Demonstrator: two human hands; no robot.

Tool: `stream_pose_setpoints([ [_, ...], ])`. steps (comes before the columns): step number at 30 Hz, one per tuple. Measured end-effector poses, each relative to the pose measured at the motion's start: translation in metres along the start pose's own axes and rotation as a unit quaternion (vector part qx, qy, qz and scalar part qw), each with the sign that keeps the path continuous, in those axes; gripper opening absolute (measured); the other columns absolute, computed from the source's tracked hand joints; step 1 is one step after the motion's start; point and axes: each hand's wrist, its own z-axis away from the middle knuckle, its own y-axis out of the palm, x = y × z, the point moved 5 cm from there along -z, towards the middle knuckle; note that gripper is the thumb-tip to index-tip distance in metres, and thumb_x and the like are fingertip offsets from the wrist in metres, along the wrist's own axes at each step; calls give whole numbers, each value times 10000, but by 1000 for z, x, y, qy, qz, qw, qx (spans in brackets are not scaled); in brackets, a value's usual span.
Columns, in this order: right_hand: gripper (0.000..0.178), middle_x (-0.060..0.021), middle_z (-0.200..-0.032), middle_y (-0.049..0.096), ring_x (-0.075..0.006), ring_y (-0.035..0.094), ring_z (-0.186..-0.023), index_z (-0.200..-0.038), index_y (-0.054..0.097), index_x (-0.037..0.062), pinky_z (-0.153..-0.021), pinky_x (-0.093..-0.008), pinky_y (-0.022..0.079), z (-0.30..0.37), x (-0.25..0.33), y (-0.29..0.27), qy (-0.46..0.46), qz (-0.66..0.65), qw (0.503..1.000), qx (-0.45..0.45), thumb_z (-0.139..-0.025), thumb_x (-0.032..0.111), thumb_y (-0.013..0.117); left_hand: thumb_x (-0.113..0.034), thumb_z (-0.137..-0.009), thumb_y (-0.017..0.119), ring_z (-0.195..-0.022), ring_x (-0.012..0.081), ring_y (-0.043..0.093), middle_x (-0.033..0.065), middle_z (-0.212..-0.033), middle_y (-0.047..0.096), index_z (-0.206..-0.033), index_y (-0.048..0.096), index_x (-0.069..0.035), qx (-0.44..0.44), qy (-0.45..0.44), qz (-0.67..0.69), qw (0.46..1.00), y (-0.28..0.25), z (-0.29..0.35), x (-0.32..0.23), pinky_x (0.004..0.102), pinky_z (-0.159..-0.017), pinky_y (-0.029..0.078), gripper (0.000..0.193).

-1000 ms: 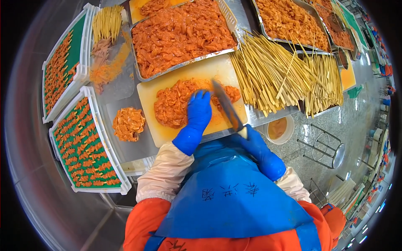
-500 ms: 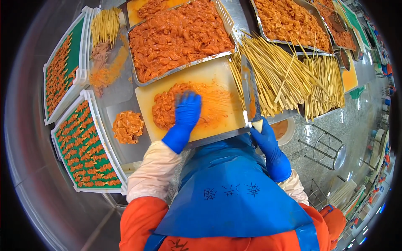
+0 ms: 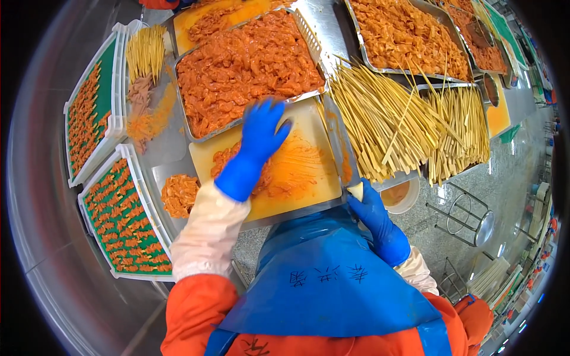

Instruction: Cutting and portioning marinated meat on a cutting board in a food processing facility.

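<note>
My left hand point(image 3: 259, 137), in a blue glove, is raised over the far part of a cutting board point(image 3: 285, 207). Its fingers are open, slightly smeared by motion, and reach to the near rim of a metal tray point(image 3: 234, 123) heaped with raw marinated meat point(image 3: 246, 59). Beneath that hand and wrist, a pile of the same meat point(image 3: 225, 159) is partly hidden; smears spread to its right. My right hand point(image 3: 380, 222), also gloved, is closed around the pale handle of a long, wide knife point(image 3: 343, 139). The blade points away from me along the board's right edge.
Bamboo skewers point(image 3: 380, 118) lie heaped at the right, beside more skewers in a metal tray point(image 3: 460, 127). On the left are white trays point(image 3: 138, 202) of skewered meat, a meat clump point(image 3: 180, 196) and a skewer bundle point(image 3: 145, 50). A metal stool point(image 3: 475, 222) stands on the floor.
My left hand has lifted off the meat pile and moved away from me toward the tray of meat, its fingers spreading. My right hand still holds the knife beside the board.
</note>
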Motion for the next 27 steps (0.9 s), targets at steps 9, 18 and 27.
stream_pose_setpoints([
  [9, 273, -25, -527, 411, -78, 377, -366, -931, 343, 55, -332, -186, 307, -5, -3, -8, -14, 9, 1000, -14, -684, 101, 450, -269, -518, 594, -928, 249, 390, 132, -991, 423, -1016, 397, -69, 210, -11, 23, 977, 51, -73, 38, 336, -784, 318, 571],
  [18, 284, -41, -535, 429, -94, 422, -399, -902, 359, 32, -351, -210, 341, -7, 2, -5, 9, 23, 1000, -13, -660, 115, 483, -181, -585, 557, -825, 233, 439, 140, -961, 416, -1030, 371, -55, 185, -54, 146, 970, 11, 28, -39, 303, -700, 364, 499],
  [27, 277, -43, -529, 433, -94, 418, -387, -903, 352, 44, -349, -210, 341, -3, -3, 2, 9, 49, 999, -4, -663, 105, 476, -295, -605, 524, -817, 308, 384, 162, -917, 382, -970, 402, -90, 17, -98, -47, 994, 15, 72, -46, 360, -667, 342, 436],
])
